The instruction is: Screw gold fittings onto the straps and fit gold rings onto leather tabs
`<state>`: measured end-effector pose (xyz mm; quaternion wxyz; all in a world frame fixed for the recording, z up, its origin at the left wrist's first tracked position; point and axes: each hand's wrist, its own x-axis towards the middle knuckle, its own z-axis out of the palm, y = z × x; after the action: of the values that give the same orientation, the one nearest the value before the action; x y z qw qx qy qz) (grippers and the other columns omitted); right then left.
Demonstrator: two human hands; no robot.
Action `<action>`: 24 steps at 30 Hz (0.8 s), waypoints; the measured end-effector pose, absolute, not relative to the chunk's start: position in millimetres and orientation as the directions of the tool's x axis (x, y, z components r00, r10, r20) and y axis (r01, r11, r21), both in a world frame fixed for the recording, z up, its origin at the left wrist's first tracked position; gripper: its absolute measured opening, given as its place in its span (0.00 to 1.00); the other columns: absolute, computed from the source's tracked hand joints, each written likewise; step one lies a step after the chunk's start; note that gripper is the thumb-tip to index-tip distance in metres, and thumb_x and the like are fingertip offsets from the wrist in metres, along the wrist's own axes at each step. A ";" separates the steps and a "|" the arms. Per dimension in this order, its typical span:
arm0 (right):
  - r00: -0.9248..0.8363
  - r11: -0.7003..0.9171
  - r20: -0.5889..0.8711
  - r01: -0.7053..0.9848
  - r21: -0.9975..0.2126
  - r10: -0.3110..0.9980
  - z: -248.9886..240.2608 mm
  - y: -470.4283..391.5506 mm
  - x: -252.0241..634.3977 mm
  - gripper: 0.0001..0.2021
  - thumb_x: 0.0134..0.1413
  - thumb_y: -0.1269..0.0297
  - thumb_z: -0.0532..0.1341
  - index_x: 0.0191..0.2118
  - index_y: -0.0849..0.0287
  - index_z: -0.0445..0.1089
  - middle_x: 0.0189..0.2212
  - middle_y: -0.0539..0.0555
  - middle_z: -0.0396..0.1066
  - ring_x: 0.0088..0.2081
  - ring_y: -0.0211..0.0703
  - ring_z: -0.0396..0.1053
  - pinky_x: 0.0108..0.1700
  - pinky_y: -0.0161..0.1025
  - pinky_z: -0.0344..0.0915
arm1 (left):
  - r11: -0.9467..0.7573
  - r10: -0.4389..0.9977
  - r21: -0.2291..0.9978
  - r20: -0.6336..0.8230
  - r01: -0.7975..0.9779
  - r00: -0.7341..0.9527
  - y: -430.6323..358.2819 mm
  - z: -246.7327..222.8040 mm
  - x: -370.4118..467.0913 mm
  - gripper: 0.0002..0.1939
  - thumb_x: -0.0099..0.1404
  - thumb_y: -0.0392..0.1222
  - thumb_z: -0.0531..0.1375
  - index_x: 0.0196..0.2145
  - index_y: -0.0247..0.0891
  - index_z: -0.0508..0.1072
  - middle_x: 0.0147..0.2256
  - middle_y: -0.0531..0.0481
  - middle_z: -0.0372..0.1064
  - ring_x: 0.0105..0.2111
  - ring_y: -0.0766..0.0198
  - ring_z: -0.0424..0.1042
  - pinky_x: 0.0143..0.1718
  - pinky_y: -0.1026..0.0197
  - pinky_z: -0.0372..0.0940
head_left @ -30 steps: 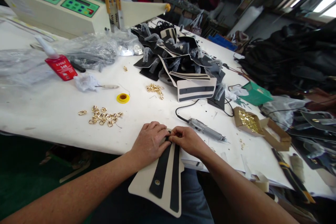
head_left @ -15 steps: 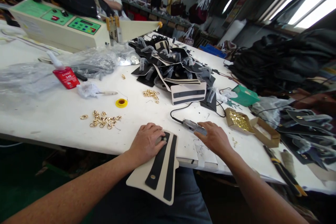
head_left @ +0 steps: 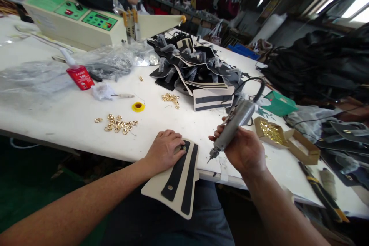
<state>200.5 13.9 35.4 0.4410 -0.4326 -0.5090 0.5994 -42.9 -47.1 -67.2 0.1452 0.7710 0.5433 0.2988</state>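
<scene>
My right hand (head_left: 245, 150) is wrapped round a grey electric screwdriver (head_left: 235, 125), lifted above the table. Its bit points down and to the left, and a black cord curves from its top end. With curled fingers, my left hand (head_left: 167, 148) grips the upper end of a beige panel (head_left: 155, 190) that bears two black strips. The panel hangs over the table's front edge above my lap. A round metal fastener (head_left: 170, 188) sits at the low end of one strip; another shows beside my left fingertips. What lies under that palm is hidden.
Gold metal loops (head_left: 118, 123) and smaller gold pieces (head_left: 170, 99) lie on the white table near a yellow tape roll (head_left: 138, 107) and a red bottle (head_left: 80, 77). Panels (head_left: 213, 99) are heaped behind. On the right are a box of gold parts (head_left: 271, 132) and pliers (head_left: 323, 192).
My right hand has picked the electric screwdriver up off the table and turned it bit-down toward the panel. My left hand stays on the panel. The view has shifted slightly.
</scene>
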 end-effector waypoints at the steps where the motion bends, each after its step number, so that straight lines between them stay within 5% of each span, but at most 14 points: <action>1: -0.222 -0.093 -0.052 -0.178 -0.980 0.974 37.4 10.3 184.0 0.20 0.63 0.42 0.56 0.47 0.53 0.70 0.33 0.53 0.71 0.35 0.48 0.73 0.42 0.49 0.75 | -0.366 0.925 0.547 0.302 0.753 0.230 -47.0 -67.2 -42.8 0.10 0.68 0.45 0.67 0.46 0.44 0.79 0.54 0.49 0.76 0.56 0.51 0.68 0.55 0.43 0.63; 5: -0.048 0.049 0.067 -0.304 -0.951 0.997 30.1 6.2 129.6 0.21 0.58 0.41 0.66 0.33 0.53 0.63 0.22 0.43 0.56 0.21 0.37 0.59 0.26 0.36 0.64 | -0.362 0.927 0.546 0.297 0.756 0.229 -46.6 -67.0 -42.7 0.09 0.68 0.44 0.67 0.46 0.44 0.79 0.54 0.50 0.76 0.56 0.52 0.68 0.56 0.44 0.63; 8: -0.002 0.182 0.190 -0.289 -0.940 0.982 15.1 6.0 110.3 0.24 0.54 0.46 0.72 0.27 0.54 0.60 0.20 0.43 0.58 0.20 0.35 0.59 0.23 0.35 0.59 | -0.360 0.927 0.547 0.298 0.756 0.226 -46.6 -66.9 -43.2 0.09 0.68 0.45 0.67 0.45 0.45 0.78 0.54 0.50 0.76 0.56 0.51 0.68 0.56 0.44 0.63; 16: -0.086 0.296 0.301 -0.064 -0.953 0.950 -8.1 0.3 104.4 0.22 0.57 0.42 0.69 0.28 0.53 0.66 0.21 0.47 0.65 0.22 0.40 0.63 0.25 0.40 0.62 | -0.370 0.923 0.540 0.306 0.756 0.233 -45.6 -65.2 -44.2 0.09 0.67 0.44 0.67 0.45 0.44 0.77 0.53 0.50 0.76 0.54 0.51 0.68 0.53 0.43 0.64; 24: -0.091 0.292 0.296 -0.054 -0.955 0.951 -17.7 1.5 106.8 0.20 0.57 0.43 0.70 0.30 0.54 0.68 0.22 0.47 0.64 0.24 0.40 0.62 0.27 0.40 0.62 | -0.358 0.930 0.550 0.279 0.755 0.239 -44.9 -63.8 -43.9 0.09 0.68 0.45 0.66 0.45 0.44 0.77 0.53 0.50 0.76 0.56 0.50 0.68 0.55 0.43 0.64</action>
<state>106.8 1.5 -17.7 0.5535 -0.3849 -0.5829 0.4536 -43.9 -44.9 -63.8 0.1523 0.7721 0.5456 0.2881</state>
